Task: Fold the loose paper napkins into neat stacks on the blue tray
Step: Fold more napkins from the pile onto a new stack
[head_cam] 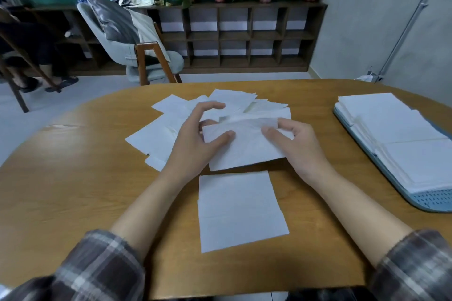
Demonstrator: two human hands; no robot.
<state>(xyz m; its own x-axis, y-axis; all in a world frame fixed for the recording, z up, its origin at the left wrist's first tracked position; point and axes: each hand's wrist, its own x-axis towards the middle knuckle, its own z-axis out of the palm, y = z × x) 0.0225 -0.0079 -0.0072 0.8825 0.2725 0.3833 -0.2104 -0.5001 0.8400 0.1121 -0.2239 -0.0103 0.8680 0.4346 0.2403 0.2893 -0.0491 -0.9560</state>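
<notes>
Left hand (195, 138) and right hand (294, 140) are pinching opposite ends of a crosswise-lying napkin (244, 151), the right nearer the right-edge blue tray (431, 204).

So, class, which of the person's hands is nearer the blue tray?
Right. The right hand holds the napkin left of the blue tray; the left hand is farther left, at the napkin's other end.

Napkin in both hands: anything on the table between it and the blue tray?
Nothing visible. Bare table lies between the napkin and the blue tray to the right; folded stacks already cover most of it.
</notes>
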